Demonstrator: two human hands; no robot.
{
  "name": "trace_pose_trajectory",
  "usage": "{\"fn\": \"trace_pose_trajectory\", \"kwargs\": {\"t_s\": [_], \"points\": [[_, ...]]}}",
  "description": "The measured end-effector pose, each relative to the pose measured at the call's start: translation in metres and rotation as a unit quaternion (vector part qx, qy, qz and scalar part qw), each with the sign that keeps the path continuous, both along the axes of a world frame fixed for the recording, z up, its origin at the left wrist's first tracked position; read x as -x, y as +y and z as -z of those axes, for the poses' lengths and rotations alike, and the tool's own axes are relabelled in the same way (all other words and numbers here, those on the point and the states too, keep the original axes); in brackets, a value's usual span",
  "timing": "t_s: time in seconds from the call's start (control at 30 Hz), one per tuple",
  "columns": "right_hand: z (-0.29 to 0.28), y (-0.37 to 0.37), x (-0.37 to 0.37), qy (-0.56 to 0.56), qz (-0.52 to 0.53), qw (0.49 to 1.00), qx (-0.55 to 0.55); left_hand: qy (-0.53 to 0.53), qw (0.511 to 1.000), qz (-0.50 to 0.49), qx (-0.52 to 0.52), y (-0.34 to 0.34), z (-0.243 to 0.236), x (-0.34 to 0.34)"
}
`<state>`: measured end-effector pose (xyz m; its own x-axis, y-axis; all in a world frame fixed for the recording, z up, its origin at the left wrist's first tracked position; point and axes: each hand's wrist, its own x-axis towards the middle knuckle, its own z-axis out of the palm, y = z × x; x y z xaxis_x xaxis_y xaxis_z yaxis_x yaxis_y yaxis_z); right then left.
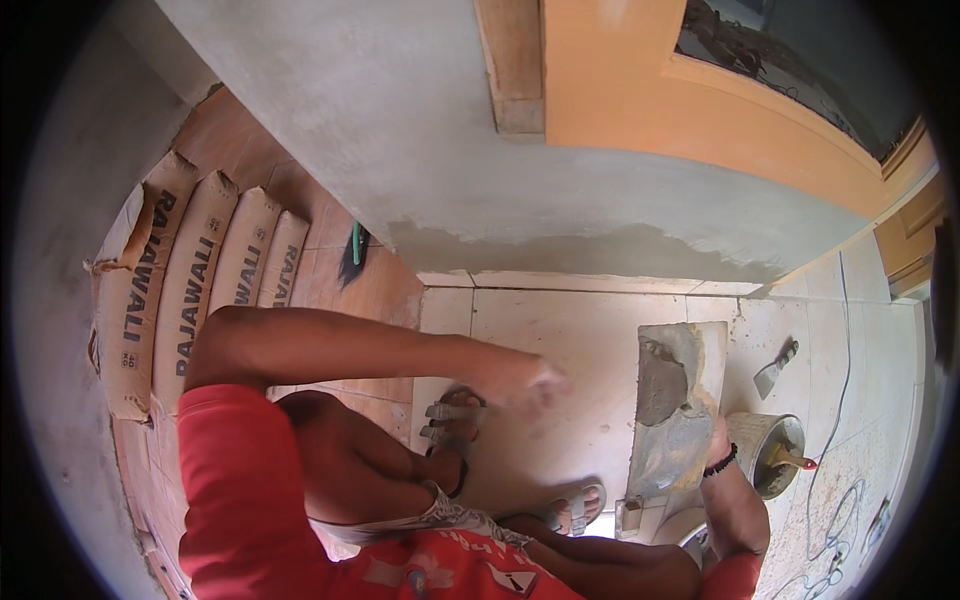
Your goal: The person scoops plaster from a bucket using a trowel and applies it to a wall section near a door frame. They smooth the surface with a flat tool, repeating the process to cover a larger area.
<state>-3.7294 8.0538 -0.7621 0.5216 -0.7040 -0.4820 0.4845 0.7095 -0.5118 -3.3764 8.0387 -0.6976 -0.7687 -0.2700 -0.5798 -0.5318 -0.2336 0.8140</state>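
My left hand (530, 385) is stretched out over the floor tiles, smeared by motion, so its fingers and anything in them cannot be made out. At the right edge of a flat mortar board (665, 460) my right hand (721, 442) grips the side, its fingers partly hidden. A lump of wet grey mortar (660, 382) sits on the upper left of the board, with a thin smear below it. Next to that hand stands a bucket (762, 425) with a yellow-handled brush (793, 460) inside. A small metal-bladed piece (628, 515) shows below the board.
Ahead rises a grey plastered wall (420, 140) with a darker damp band (560, 252) along its base. Several cement bags (180, 290) are stacked at left. A scraper (775, 370) and a loose cable (845, 380) lie at right. A second container (685, 525) is partly hidden by my arm.
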Motion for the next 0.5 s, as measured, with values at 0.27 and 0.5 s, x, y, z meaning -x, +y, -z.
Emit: {"fn": "trace_pose_trajectory", "kwargs": {"t_s": [0.27,0.5], "points": [[-0.004,-0.021,-0.024,-0.010,-0.039,0.999,-0.013,-0.044,0.977,-0.005,0.208,0.073,-0.131,-0.097],[0.048,-0.026,-0.099,-0.131,-0.072,0.989,0.019,0.045,0.886,-0.448,0.112,0.065,-0.040,-0.170]]}}
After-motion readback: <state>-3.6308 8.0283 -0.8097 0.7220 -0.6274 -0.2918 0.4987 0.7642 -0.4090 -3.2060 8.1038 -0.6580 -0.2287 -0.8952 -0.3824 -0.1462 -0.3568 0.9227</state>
